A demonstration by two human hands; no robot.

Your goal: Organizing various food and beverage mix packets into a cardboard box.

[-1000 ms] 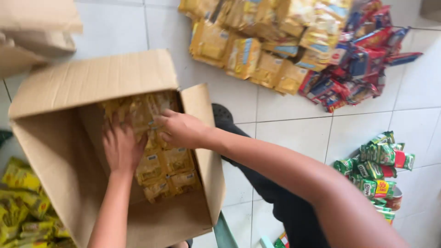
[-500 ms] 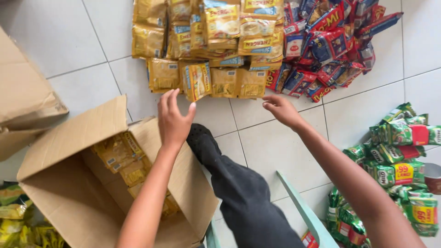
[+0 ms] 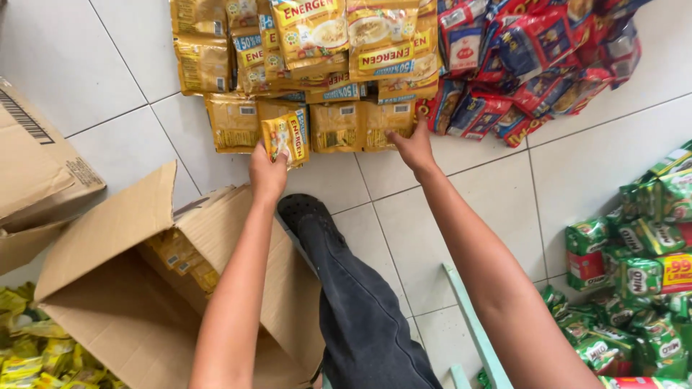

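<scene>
Upright, long axis away, yellow sachet (image 3: 286, 139) in left hand (image 3: 267, 175).

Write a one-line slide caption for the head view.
Left hand grips a yellow sachet and right hand touches the yellow pile, beside an open cardboard box.

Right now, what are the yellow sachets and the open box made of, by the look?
Yellow sachets: probably glossy plastic or foil laminate; they show sheen, crinkles and crimped edges. Open box: matte brown corrugated cardboard, with creased flaps and raw edges. Left hand grips one sachet; right hand touches another.
</scene>
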